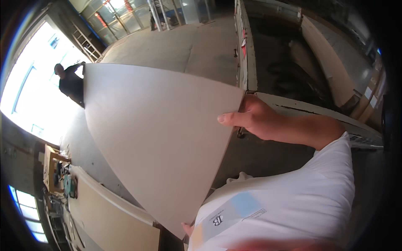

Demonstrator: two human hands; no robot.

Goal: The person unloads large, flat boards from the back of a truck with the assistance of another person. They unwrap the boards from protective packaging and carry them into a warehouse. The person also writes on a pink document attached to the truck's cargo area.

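Note:
A large, flat off-white board (155, 121) spans the middle of the view, tilted, between me and another person (72, 83) at its far left end. My right hand (253, 117) is closed on its right edge near the upper corner, with the thumb on the pale face and the fingers behind. Low down, beside my shirt, my left hand (187, 229) grips the board's bottom corner. Only part of that hand shows, and a blurred strip of skin lies along the lower rim. One of the other person's hands is at the board's far upper corner.
Right of the board stands a low pale-walled enclosure (247, 46) with a dark interior. More board sheets (104, 209) lie at the lower left, by a wooden frame (50, 167) and clutter. A ladder (86, 44) leans near the bright doorway (37, 83). Concrete floor (180, 46) stretches behind.

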